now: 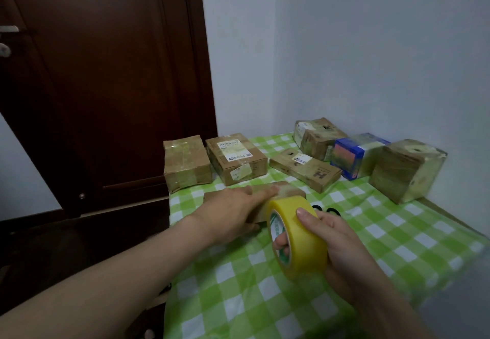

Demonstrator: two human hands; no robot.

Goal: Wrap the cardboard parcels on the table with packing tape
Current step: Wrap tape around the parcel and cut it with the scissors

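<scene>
Presses near parcel (289,193) with straight-fingered left hand (233,214); grips tape roll (305,243) in right hand (342,246). Looks mostly done: apparently leaves only this one.

Glossy yellow plastic tape roll (305,235); matt brown cardboard parcels (236,157); smooth checked tablecloth (384,232); dark wooden door (106,73)
</scene>
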